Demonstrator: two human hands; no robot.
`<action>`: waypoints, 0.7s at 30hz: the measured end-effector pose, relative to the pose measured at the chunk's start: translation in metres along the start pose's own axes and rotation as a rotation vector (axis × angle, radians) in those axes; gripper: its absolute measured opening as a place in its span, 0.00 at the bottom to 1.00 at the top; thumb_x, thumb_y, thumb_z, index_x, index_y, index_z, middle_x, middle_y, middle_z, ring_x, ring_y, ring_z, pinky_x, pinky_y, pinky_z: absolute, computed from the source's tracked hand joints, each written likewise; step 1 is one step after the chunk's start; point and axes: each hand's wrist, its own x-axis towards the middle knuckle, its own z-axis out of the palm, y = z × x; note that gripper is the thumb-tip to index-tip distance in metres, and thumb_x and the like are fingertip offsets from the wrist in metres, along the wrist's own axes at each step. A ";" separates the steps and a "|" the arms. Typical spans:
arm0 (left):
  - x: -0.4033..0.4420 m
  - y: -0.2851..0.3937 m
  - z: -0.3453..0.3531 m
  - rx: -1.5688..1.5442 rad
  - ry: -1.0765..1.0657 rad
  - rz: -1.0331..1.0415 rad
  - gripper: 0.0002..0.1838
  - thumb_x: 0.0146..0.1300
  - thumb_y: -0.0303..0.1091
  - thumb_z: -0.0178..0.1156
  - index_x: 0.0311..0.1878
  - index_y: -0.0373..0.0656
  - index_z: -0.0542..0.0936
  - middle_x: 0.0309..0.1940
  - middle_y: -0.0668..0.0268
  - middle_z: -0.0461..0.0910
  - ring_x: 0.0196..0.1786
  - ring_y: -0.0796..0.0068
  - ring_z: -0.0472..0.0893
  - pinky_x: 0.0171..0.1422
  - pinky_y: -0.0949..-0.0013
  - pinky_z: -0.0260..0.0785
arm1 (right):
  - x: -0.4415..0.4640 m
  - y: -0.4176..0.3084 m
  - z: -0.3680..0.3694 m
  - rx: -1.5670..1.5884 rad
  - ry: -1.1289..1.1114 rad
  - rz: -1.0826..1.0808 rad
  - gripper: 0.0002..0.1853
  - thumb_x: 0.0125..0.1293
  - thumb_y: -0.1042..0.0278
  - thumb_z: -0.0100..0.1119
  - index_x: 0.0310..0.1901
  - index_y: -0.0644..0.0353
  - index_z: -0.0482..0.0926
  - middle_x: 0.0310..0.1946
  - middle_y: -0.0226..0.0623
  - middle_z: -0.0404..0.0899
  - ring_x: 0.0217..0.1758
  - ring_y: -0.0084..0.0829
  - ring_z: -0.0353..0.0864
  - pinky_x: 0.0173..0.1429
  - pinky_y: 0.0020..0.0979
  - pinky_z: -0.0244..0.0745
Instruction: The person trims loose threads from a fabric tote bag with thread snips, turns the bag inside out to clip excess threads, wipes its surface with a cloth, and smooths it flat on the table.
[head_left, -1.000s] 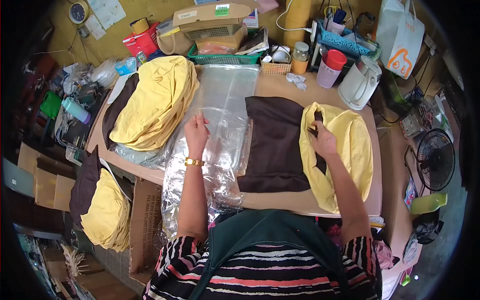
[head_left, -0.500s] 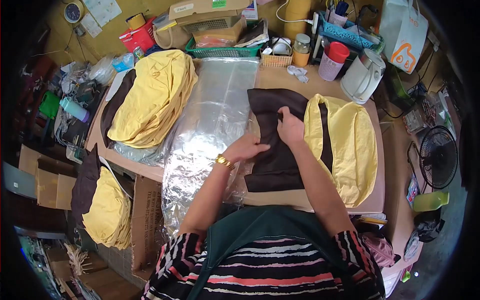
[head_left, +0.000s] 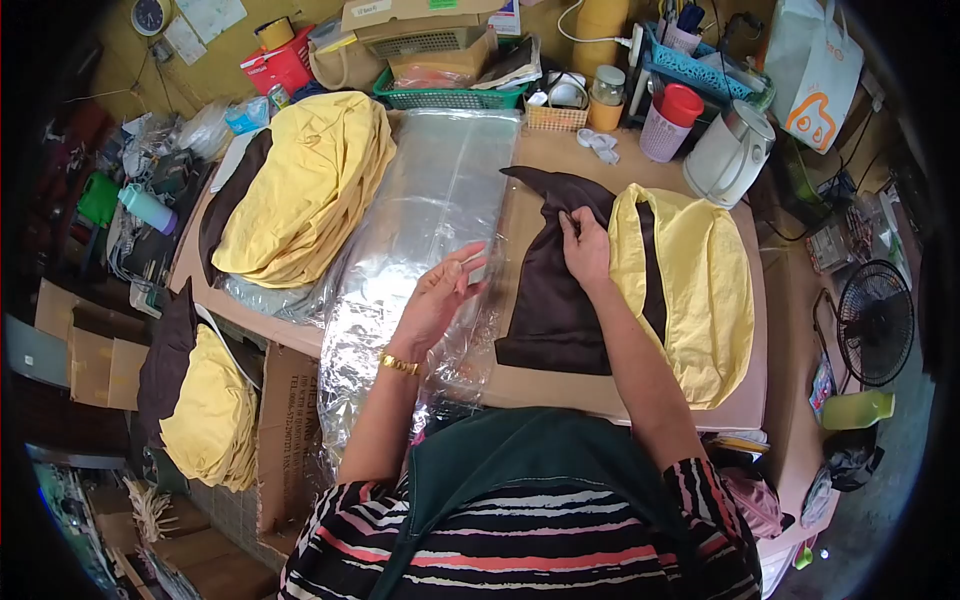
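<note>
Pinching brown cloth (head_left: 555, 320) w/ R hand (head_left: 585, 245), thumb & fingers together on a fold; cloth lies rumpled on table (head_left: 550, 148), right beside yellow cloth (head_left: 705, 290). L hand (head_left: 440, 292) well apart fr R, fingers loosely spread above clear plastic (head_left: 455, 160), which takes up space just L of brown cloth. Kettle (head_left: 728, 155) crowds yellow cloth's far edge; small basket (head_left: 556, 118) & jar (head_left: 606, 100) at back, yellow pile (head_left: 310, 190) past plastic

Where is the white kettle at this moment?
In the head view, the white kettle stands at the far right of the table, just right of the red cup and beyond the yellow cloth on that side.
</note>
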 end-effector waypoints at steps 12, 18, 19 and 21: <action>0.028 0.015 0.032 0.927 -0.166 0.033 0.13 0.68 0.41 0.61 0.42 0.38 0.79 0.28 0.71 0.78 0.30 0.78 0.72 0.34 0.70 0.65 | 0.006 -0.024 -0.036 0.248 0.160 -0.070 0.13 0.68 0.64 0.62 0.31 0.63 0.72 0.21 0.43 0.74 0.21 0.37 0.70 0.29 0.34 0.67; 0.009 0.026 0.037 0.387 -0.090 -0.049 0.12 0.72 0.38 0.57 0.38 0.38 0.79 0.33 0.66 0.80 0.38 0.73 0.81 0.40 0.71 0.74 | 0.003 -0.061 -0.073 0.063 0.012 0.051 0.13 0.66 0.62 0.65 0.33 0.62 0.75 0.25 0.42 0.77 0.25 0.38 0.74 0.32 0.34 0.71; 0.007 0.027 0.041 -0.019 -0.084 -0.198 0.12 0.73 0.37 0.55 0.37 0.38 0.78 0.35 0.63 0.81 0.43 0.67 0.86 0.44 0.69 0.80 | 0.000 -0.071 -0.077 -0.006 0.066 -0.074 0.11 0.65 0.63 0.66 0.36 0.60 0.76 0.30 0.42 0.77 0.29 0.39 0.77 0.34 0.36 0.73; 0.004 0.020 0.042 -0.234 -0.106 -0.209 0.11 0.74 0.36 0.54 0.38 0.38 0.77 0.38 0.63 0.81 0.47 0.64 0.85 0.49 0.69 0.81 | -0.007 -0.095 -0.089 -0.075 0.119 -0.200 0.10 0.64 0.63 0.66 0.39 0.58 0.77 0.34 0.42 0.78 0.33 0.41 0.80 0.36 0.37 0.75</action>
